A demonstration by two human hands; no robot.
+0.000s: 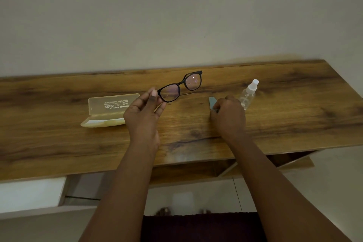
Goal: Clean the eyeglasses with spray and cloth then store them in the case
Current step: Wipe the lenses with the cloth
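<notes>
While left hand (144,112) pinches glasses (180,86) and right hand (228,116) grips cloth (212,102), wiping and casing look undone; case (110,111) open.

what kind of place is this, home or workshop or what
Probably a room at home: a wood-grain table set against a plain painted wall, with only personal items on it, an open eyeglass case and a small spray bottle.

Both arms outstretched, left grip (144,111) pinched, right grip (228,116) curled.
</notes>
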